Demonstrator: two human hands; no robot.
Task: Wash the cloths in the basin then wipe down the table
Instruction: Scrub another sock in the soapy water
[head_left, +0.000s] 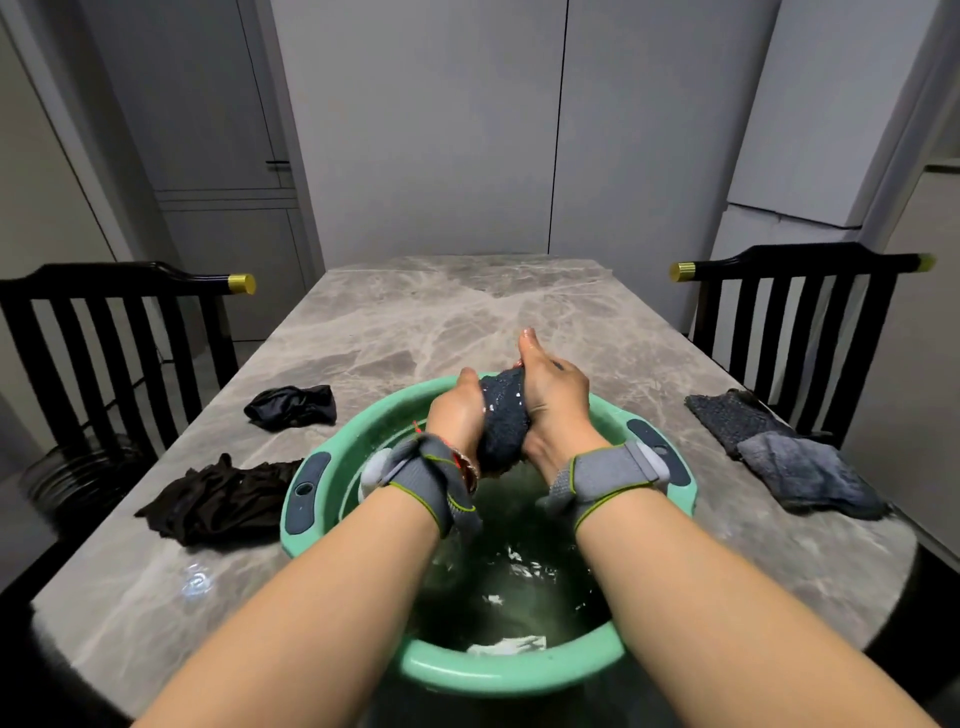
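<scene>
A green basin (311, 499) full of water sits on the marble table (395, 322) in front of me. Above its far side, both hands squeeze a wet dark grey cloth (503, 421) bunched between them. My left hand (457, 410) grips its left side and my right hand (553, 400) wraps its right side, with the thumb sticking up. Two black cloths lie left of the basin, one crumpled (292, 406) and one spread out (221, 500). Two grey cloths (779, 447) lie overlapped on the right.
Black slatted chairs stand at the table's left side (119, 332) and right side (795, 322). A small puddle (196, 582) glistens on the near left of the table. Grey cabinets fill the wall behind.
</scene>
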